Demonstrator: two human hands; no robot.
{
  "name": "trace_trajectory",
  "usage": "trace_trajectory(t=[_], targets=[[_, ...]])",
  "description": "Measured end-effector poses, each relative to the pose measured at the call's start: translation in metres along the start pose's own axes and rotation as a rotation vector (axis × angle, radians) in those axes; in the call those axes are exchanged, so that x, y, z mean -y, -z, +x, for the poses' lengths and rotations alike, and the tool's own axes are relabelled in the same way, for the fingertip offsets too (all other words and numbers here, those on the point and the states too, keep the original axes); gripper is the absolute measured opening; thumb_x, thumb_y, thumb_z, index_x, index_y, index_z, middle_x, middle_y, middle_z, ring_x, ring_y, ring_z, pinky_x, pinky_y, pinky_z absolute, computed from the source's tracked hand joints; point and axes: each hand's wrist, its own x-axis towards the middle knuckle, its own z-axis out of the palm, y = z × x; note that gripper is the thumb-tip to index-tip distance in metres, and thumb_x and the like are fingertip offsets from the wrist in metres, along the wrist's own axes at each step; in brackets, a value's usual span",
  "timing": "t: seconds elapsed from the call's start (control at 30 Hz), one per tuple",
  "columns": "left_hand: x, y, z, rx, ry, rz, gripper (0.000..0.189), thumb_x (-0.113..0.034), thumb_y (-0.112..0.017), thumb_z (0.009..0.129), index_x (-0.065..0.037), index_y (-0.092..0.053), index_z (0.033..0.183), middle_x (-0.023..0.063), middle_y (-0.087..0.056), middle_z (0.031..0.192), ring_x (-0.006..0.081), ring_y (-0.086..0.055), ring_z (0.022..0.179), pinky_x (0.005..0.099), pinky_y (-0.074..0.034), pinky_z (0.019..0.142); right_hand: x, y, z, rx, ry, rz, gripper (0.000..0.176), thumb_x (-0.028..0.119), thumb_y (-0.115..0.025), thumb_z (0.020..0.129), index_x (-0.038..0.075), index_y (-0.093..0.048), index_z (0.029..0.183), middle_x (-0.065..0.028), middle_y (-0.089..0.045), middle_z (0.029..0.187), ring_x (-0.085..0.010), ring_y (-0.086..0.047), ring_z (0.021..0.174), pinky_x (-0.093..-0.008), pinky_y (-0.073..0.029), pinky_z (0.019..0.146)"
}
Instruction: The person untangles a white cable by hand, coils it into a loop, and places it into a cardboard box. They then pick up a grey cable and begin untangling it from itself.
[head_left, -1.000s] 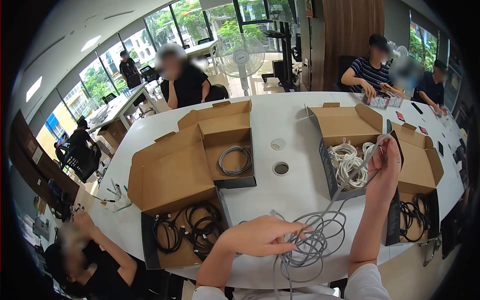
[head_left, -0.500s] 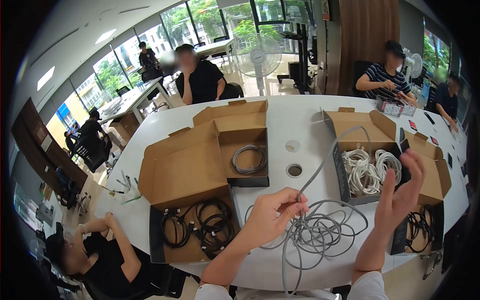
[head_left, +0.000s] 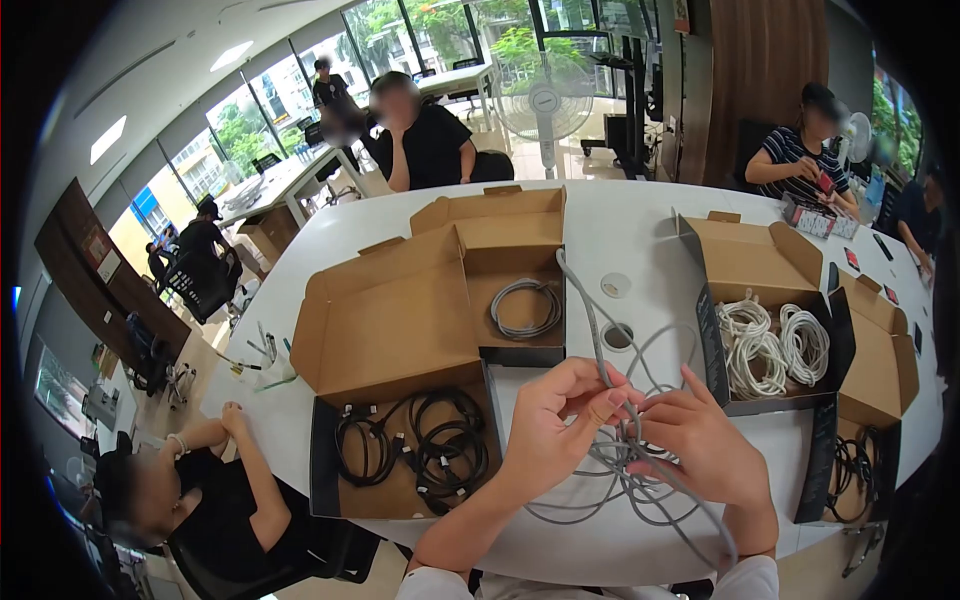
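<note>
A long grey cable (head_left: 591, 315) lies in a tangle of loose loops on the white table in front of me. My left hand (head_left: 565, 420) pinches a strand of it between thumb and fingertips, and one length rises above that hand and bends over. Close beside it, my right hand (head_left: 705, 445) has its fingers curled round the strands at the bunch, with the index finger raised. Part of the cable hangs past my right wrist toward the table's near edge. The fingers hide the middle of the tangle.
An open box (head_left: 488, 350) holds a coiled grey cable; another box (head_left: 325, 470) holds black cables (head_left: 437, 445). At right stand boxes with white cables (head_left: 755, 350) and black cables (head_left: 852, 460). A pen holder (head_left: 265, 370) stands at left. Several people sit around the table.
My right hand has come in from the right, where it was open and raised, and now grips the cable beside my left hand. The upper loop has swung left. The view has shifted slightly.
</note>
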Motion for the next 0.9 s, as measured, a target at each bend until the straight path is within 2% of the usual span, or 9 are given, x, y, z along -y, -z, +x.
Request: trace_trajectory(t=[0.17,0.27,0.37,0.47,0.6,0.7,0.8,0.83,0.9], targets=[[0.003,0.001,0.002,-0.057,-0.059,-0.036,0.015,-0.012,-0.058,0.093,0.000,-0.053,0.100,0.0149,-0.068,0.090,0.0132,-0.064,0.078,0.0242,-0.052,0.069,-0.005,-0.008,0.007,-0.061,-0.047,0.058,0.024,0.022,-0.075,0.071,0.008,-0.064,0.087,-0.0034,-0.059,0.081,-0.0237,-0.056,0.092,-0.0567,-0.030,0.104],[0.004,0.002,0.004,-0.092,-0.094,-0.054,0.017,-0.016,-0.058,0.093,-0.002,-0.051,0.100,0.0138,-0.067,0.089,0.0135,-0.063,0.077,0.0251,-0.051,0.069,-0.004,-0.001,0.010,-0.060,-0.069,0.111,0.024,0.021,-0.077,0.069,0.007,-0.061,0.081,-0.0037,-0.057,0.075,-0.0239,-0.056,0.082,-0.0488,-0.037,0.098],[0.004,0.004,0.006,-0.115,-0.108,-0.071,0.019,-0.020,-0.056,0.094,-0.004,-0.048,0.101,0.0121,-0.065,0.088,0.0140,-0.063,0.075,0.0257,-0.050,0.069,-0.010,0.001,0.014,-0.095,-0.092,0.220,0.028,0.023,-0.078,0.069,0.006,-0.057,0.076,-0.0043,-0.055,0.070,-0.0254,-0.054,0.070,-0.0384,-0.044,0.083],[0.003,0.006,0.005,-0.136,-0.088,-0.120,0.020,-0.022,-0.054,0.095,-0.005,-0.046,0.102,0.0113,-0.063,0.089,0.0145,-0.063,0.074,0.0256,-0.050,0.068,-0.018,0.002,0.012,-0.084,-0.117,0.419,0.027,0.021,-0.076,0.074,0.005,-0.054,0.075,-0.0051,-0.055,0.070,-0.0216,-0.053,0.064,-0.0300,-0.044,0.069],[0.004,0.009,0.005,-0.138,-0.072,-0.201,0.021,-0.024,-0.053,0.096,-0.007,-0.044,0.103,0.0108,-0.061,0.089,0.0158,-0.063,0.073,0.0261,-0.050,0.067,-0.023,0.001,0.005,-0.159,-0.264,0.814,0.016,0.014,-0.063,0.086,0.003,-0.053,0.080,-0.0035,-0.057,0.073,-0.0122,-0.053,0.068,-0.0249,-0.044,0.066],[0.004,0.011,0.005,-0.052,-0.015,-0.274,0.023,-0.017,-0.054,0.095,-0.006,-0.041,0.112,0.0104,-0.059,0.102,0.0125,-0.060,0.083,0.0259,-0.047,0.075,-0.023,0.000,0.003,-0.325,-0.298,0.914,0.015,0.012,-0.054,0.093,0.002,-0.052,0.082,-0.0016,-0.057,0.076,-0.0075,-0.052,0.072,-0.0228,-0.043,0.068],[0.009,0.008,0.006,0.088,-0.047,-0.154,0.036,-0.015,-0.060,0.091,-0.007,-0.037,0.117,0.0121,-0.056,0.110,0.0145,-0.058,0.094,0.0292,-0.046,0.082,-0.029,-0.003,0.005,-0.459,-0.287,0.926,0.012,0.011,-0.053,0.093,0.003,-0.051,0.083,-0.0005,-0.055,0.076,-0.0066,-0.050,0.073,-0.0219,-0.042,0.069],[0.001,0.008,0.005,0.178,0.020,0.006,0.053,-0.011,-0.063,0.086,-0.006,-0.032,0.128,0.0160,-0.051,0.122,0.0200,-0.058,0.102,0.0320,-0.046,0.087,-0.029,-0.004,0.007,-0.508,-0.281,0.977,0.010,0.010,-0.053,0.092,0.004,-0.050,0.084,0.0011,-0.052,0.077,-0.0059,-0.048,0.073,-0.0208,-0.040,0.068],[0.007,0.004,0.002,0.279,0.039,0.138,0.060,-0.009,-0.063,0.085,-0.004,-0.028,0.134,0.0148,-0.050,0.126,0.0195,-0.058,0.102,0.0322,-0.046,0.088,-0.032,0.000,0.007,-0.538,-0.325,0.989,0.010,0.008,-0.056,0.091,0.004,-0.050,0.084,0.0041,-0.050,0.079,-0.0029,-0.044,0.073,-0.0180,-0.037,0.064]])
